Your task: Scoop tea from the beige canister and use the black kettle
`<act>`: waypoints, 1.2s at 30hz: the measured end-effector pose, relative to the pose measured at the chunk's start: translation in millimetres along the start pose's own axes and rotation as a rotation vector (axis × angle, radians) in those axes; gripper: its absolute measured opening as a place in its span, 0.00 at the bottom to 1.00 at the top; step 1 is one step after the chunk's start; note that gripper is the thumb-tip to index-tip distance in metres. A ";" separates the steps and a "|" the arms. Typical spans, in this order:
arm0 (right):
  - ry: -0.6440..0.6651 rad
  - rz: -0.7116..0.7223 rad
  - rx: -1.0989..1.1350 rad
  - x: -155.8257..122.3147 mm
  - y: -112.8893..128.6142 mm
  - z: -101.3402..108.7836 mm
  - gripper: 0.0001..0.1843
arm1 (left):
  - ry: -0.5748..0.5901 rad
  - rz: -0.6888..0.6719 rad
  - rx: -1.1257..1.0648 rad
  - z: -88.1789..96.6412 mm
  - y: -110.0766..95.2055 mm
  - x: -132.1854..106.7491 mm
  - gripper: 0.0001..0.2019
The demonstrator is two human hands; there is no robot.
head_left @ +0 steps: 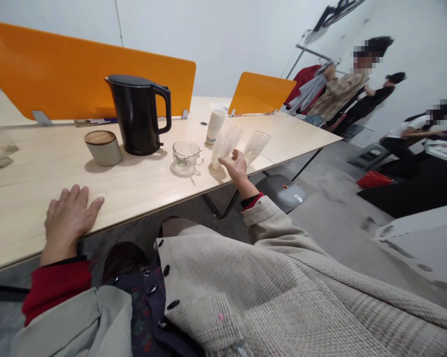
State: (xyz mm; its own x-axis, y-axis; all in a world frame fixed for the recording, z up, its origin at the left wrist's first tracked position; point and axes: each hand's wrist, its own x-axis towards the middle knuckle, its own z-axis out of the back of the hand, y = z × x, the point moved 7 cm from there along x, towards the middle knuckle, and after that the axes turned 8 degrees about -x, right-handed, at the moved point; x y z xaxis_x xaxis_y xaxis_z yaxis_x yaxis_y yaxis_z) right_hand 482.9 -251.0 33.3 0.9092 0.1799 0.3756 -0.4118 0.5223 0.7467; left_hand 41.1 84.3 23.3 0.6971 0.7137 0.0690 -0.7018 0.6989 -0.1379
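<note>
My left hand (70, 215) lies flat on the light wood table (141, 191), fingers spread, holding nothing. Over at the table's front edge, my right hand (238, 168) is beside a clear drinking glass (217, 148). Its thumb overlaps the glass's lower part, and thumb and fingers are apart; whether they touch the glass is unclear. Two more clear glasses, one behind (235, 133) and one to the right (258, 145), stand close to this hand. Left of them sits a ribbed glass cup (186, 154) on a saucer (183, 171), with dark bits inside.
A black electric kettle (136, 116) stands beside a grey canister (104, 151) with a wooden lid. Stacked paper cups (216, 126) are behind the glasses. Orange dividers (78, 74) line the back. A grey stool (281, 191) is below the table. Several people are at the right.
</note>
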 end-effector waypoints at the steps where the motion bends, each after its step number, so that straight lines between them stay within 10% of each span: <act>1: -0.061 0.056 -0.025 2.1 5.4 11.2 0.40 | 0.000 -0.011 0.019 -0.1 0.1 0.6 0.41; 8: -0.083 0.488 -0.317 16.7 74.1 37.9 0.19 | -0.016 -0.014 -0.007 -2.9 3.6 1.8 0.41; 13: 0.049 0.480 -0.429 29.2 89.4 24.1 0.11 | -0.049 -0.026 -0.027 -3.4 3.5 1.6 0.40; 36: -0.094 0.397 -0.330 47.8 104.3 49.0 0.07 | -0.023 -0.036 0.029 -2.6 2.7 3.0 0.35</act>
State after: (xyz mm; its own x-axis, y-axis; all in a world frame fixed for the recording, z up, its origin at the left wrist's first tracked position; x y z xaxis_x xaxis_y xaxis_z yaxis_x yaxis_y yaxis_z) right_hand 480.3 -228.8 156.1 0.6715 0.3494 0.6534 -0.6682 0.6667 0.3302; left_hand 41.6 88.2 20.5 0.7186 0.6888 0.0959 -0.6806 0.7249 -0.1063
